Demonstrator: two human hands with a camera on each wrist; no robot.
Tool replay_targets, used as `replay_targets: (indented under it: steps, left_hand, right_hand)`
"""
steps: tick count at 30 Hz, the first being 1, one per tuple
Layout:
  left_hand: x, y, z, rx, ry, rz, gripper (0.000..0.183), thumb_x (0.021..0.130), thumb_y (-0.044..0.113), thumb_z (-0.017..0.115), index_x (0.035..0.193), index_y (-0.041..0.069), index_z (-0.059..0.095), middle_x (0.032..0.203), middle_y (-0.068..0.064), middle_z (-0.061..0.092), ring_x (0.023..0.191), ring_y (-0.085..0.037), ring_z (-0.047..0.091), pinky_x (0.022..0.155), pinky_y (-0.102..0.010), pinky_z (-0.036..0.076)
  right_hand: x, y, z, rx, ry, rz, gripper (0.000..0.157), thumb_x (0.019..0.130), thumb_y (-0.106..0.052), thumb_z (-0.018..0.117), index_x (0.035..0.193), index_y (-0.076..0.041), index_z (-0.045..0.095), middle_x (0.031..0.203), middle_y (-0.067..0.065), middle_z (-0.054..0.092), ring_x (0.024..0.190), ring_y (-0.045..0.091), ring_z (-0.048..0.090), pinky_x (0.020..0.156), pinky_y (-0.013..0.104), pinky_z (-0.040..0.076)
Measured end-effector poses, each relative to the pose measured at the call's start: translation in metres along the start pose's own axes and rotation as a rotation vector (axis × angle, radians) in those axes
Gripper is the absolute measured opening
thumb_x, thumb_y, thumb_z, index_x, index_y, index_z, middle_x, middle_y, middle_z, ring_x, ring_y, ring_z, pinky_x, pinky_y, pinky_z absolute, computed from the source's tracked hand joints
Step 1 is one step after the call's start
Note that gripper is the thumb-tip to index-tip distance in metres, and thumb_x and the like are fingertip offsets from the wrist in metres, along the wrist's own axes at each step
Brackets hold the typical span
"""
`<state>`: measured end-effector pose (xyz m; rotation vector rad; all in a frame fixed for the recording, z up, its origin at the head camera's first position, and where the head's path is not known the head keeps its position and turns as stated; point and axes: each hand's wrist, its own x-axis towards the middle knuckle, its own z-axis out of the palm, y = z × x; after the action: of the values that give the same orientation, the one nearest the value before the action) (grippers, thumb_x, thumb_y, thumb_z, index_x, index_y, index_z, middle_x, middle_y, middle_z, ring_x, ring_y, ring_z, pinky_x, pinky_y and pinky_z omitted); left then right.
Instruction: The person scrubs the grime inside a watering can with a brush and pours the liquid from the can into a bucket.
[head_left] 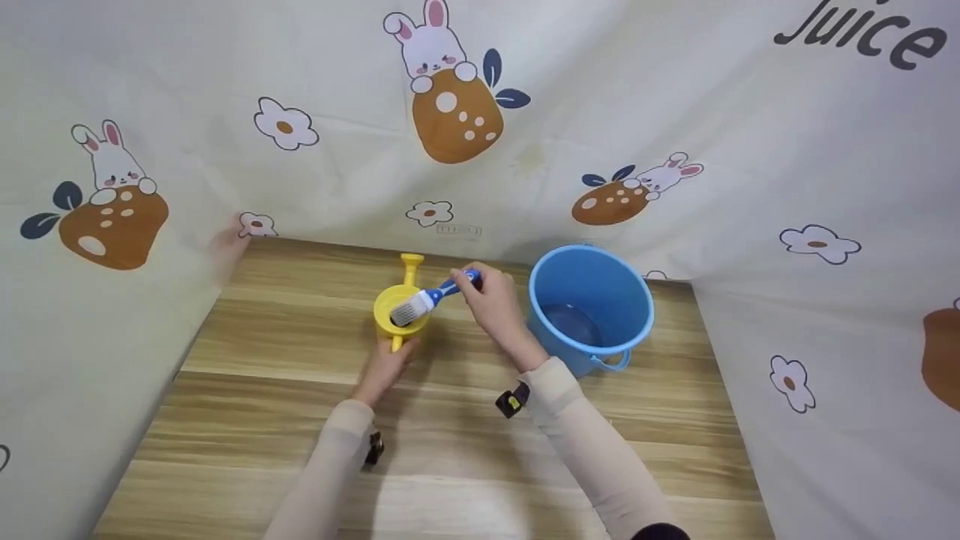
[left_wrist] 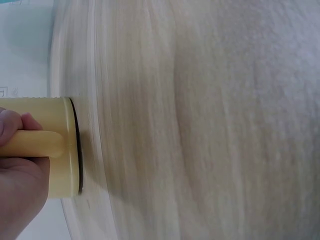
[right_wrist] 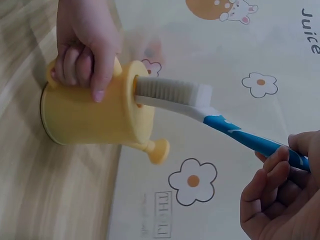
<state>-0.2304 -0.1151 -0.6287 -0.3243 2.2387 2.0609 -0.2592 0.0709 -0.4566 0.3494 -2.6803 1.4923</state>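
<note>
A small yellow watering can [head_left: 381, 324] with a short spout stands on the wooden tabletop. My left hand [right_wrist: 90, 50] grips its handle [left_wrist: 35, 144], fingers curled round it and the thumb lying along the can's side. In my right hand [head_left: 491, 304] is a scrub brush [right_wrist: 240, 135] with a blue and white handle and pale bristles, pinched near the handle's end. The brush slants down to the left, and its bristle end dips into the can's top opening, the tip hidden inside in the right wrist view.
A blue bucket [head_left: 637, 300] with a handle stands to the right of my right hand, close to the back wall. Pale cloth [head_left: 337, 180] printed with rabbits and flowers hangs round the back and sides of the wooden tabletop [head_left: 247, 420].
</note>
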Motion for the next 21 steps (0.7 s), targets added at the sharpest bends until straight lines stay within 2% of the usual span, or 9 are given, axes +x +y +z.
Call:
replay_targets:
  steps: [3, 7, 12, 15, 21]
  left_hand:
    - [-0.001, 0.001, 0.002, 0.048, 0.001, 0.003, 0.036, 0.096, 0.017, 0.061, 0.126, -0.001, 0.052, 0.084, -0.002, 0.054, 0.071, -0.013, 0.051, 0.066, -0.025, 0.044]
    - [-0.002, 0.001, 0.003, 0.062, -0.010, -0.013, 0.033, 0.096, 0.016, 0.059, 0.123, -0.003, 0.056, 0.083, 0.001, 0.052, 0.069, -0.012, 0.049, 0.063, -0.026, 0.043]
    - [-0.003, 0.000, 0.002, 0.049, -0.016, -0.035, 0.024, 0.096, 0.017, 0.059, 0.113, 0.000, 0.057, 0.073, 0.004, 0.047, 0.061, -0.009, 0.046, 0.060, -0.028, 0.043]
    - [-0.003, 0.000, 0.001, 0.077, -0.015, -0.036, 0.019, 0.096, 0.018, 0.059, 0.107, 0.002, 0.056, 0.068, 0.005, 0.044, 0.058, -0.009, 0.045, 0.059, -0.027, 0.042]
    - [-0.002, 0.001, -0.001, 0.125, -0.039, -0.026, 0.032, 0.097, 0.019, 0.057, 0.121, -0.001, 0.052, 0.080, 0.001, 0.047, 0.070, -0.012, 0.048, 0.064, -0.025, 0.044]
  right_hand:
    - [0.003, -0.008, 0.002, -0.076, -0.007, -0.044, 0.028, 0.100, -0.034, 0.059, 0.096, -0.009, 0.070, 0.074, 0.001, 0.060, 0.064, 0.012, 0.049, 0.057, 0.022, 0.039]
    - [0.008, -0.018, 0.006, -0.209, -0.008, -0.098, 0.031, 0.099, -0.038, 0.059, 0.097, -0.009, 0.069, 0.078, 0.002, 0.064, 0.067, 0.012, 0.051, 0.060, 0.022, 0.039]
    - [0.016, -0.030, 0.012, -0.357, -0.059, -0.119, 0.031, 0.101, -0.041, 0.055, 0.099, -0.012, 0.066, 0.078, 0.001, 0.063, 0.064, 0.012, 0.052, 0.056, 0.021, 0.039]
    - [0.021, -0.037, 0.016, -0.430, -0.098, -0.131, 0.031, 0.102, -0.041, 0.052, 0.100, -0.013, 0.064, 0.077, -0.001, 0.062, 0.064, 0.011, 0.052, 0.055, 0.021, 0.039]
    - [0.031, -0.045, 0.022, -0.522, -0.141, -0.142, 0.032, 0.102, -0.045, 0.048, 0.098, -0.014, 0.058, 0.072, -0.002, 0.054, 0.062, 0.012, 0.050, 0.054, 0.022, 0.037]
